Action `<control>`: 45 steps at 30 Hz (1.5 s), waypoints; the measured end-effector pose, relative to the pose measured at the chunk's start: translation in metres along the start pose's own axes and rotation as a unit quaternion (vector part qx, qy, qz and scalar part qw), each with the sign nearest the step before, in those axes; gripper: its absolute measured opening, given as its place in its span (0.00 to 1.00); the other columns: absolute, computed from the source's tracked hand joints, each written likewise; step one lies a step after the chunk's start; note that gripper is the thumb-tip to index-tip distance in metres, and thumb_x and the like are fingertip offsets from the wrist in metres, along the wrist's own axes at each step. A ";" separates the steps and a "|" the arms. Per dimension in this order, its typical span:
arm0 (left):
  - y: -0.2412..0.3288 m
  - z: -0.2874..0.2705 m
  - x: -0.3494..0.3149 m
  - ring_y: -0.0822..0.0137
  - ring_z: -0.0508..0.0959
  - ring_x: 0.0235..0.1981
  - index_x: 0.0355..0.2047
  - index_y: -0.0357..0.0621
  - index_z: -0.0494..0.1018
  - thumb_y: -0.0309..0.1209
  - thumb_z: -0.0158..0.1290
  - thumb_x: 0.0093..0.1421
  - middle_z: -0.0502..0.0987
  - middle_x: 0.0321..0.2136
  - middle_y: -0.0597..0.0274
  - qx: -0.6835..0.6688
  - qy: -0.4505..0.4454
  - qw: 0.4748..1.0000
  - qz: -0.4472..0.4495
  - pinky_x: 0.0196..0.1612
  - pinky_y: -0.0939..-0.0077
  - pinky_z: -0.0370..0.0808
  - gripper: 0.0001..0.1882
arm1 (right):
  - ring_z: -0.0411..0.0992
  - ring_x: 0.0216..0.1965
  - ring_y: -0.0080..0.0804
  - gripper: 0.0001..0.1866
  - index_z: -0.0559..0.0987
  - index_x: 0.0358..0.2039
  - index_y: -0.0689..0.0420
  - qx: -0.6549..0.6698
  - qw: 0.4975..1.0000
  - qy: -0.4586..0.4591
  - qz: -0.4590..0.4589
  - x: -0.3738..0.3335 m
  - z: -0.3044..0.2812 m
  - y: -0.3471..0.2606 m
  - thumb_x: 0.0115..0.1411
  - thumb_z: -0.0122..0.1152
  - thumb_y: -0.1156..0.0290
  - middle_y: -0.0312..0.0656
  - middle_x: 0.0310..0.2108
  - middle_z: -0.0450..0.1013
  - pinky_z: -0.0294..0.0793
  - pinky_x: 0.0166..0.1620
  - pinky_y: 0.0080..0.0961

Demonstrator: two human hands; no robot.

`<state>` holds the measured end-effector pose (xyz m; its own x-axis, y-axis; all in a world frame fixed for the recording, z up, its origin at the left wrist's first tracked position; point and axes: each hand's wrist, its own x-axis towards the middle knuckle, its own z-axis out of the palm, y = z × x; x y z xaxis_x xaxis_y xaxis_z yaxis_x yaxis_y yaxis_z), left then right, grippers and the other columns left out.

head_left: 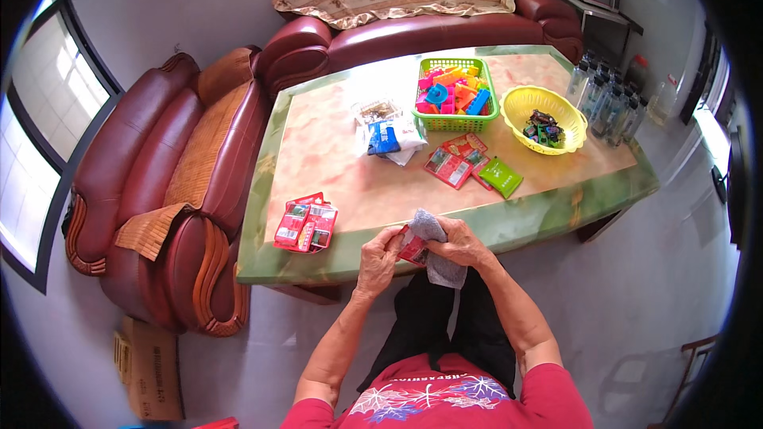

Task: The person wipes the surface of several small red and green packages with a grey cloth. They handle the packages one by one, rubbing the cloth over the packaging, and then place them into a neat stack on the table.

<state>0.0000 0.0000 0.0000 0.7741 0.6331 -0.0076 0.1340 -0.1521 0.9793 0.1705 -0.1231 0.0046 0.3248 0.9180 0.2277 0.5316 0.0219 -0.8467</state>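
Just off the table's near edge, my left hand (379, 260) pinches a small red packet (413, 247) by its left side. My right hand (461, 244) is closed around a folded grey cloth (445, 270), which lies against the packet's right side. Part of the packet is hidden behind the cloth and fingers. On the table to the left sits a pile of similar red packets (307, 224). Farther right lie more red packets (450, 167) with a bright green packet (501, 178) beside them.
The marble-patterned table (358, 214) holds a green basket (457, 122) of colourful plastic blocks, a yellow bowl (520, 99) with small wrapped items, and blue-and-white packages (383, 137). Several bottles (612, 107) stand past its right end. Red leather sofas (151, 135) flank it; a cardboard box (151, 369) is lower left.
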 end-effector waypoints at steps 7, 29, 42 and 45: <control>0.002 0.024 0.004 0.69 0.73 0.45 0.50 0.45 0.70 0.35 0.55 0.65 0.71 0.48 0.65 -0.137 0.208 0.968 0.007 0.44 0.73 0.73 0.16 | 0.73 0.39 0.53 0.21 0.76 0.44 0.59 -0.074 0.971 0.229 -0.011 -0.005 0.016 0.006 0.48 0.63 0.68 0.50 0.37 0.75 0.72 0.41 0.43; 0.011 0.042 -0.024 0.62 0.65 0.61 0.65 0.45 0.57 0.66 0.27 0.65 0.64 0.61 0.59 -0.500 0.021 0.864 -0.062 0.64 0.62 0.62 0.42 | 0.68 0.48 0.50 0.26 0.74 0.49 0.66 -0.272 0.951 0.138 -0.052 0.010 0.042 -0.060 0.54 0.63 0.61 0.51 0.46 0.68 0.67 0.48 0.43; -0.009 0.031 -0.031 0.60 0.69 0.59 0.64 0.43 0.58 0.61 0.32 0.67 0.68 0.60 0.56 -0.539 -0.005 0.839 -0.076 0.64 0.61 0.62 0.38 | 0.70 0.42 0.44 0.22 0.76 0.49 0.55 -0.235 0.957 0.083 -0.150 -0.014 0.047 -0.049 0.52 0.61 0.68 0.44 0.40 0.70 0.69 0.42 0.41; -0.012 0.045 -0.030 0.66 0.67 0.60 0.61 0.46 0.64 0.46 0.35 0.72 0.70 0.58 0.63 -0.557 0.013 0.828 -0.064 0.65 0.64 0.61 0.25 | 0.70 0.44 0.50 0.23 0.75 0.50 0.58 -0.253 0.946 0.178 -0.098 -0.002 0.047 -0.036 0.51 0.61 0.71 0.49 0.42 0.70 0.70 0.45 0.42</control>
<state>0.0031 -0.0508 -0.0208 0.7821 0.6083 -0.1351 -0.4515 0.7026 0.5500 0.1135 -0.1066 0.0121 0.3757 0.7217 0.5814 0.8866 -0.0972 -0.4522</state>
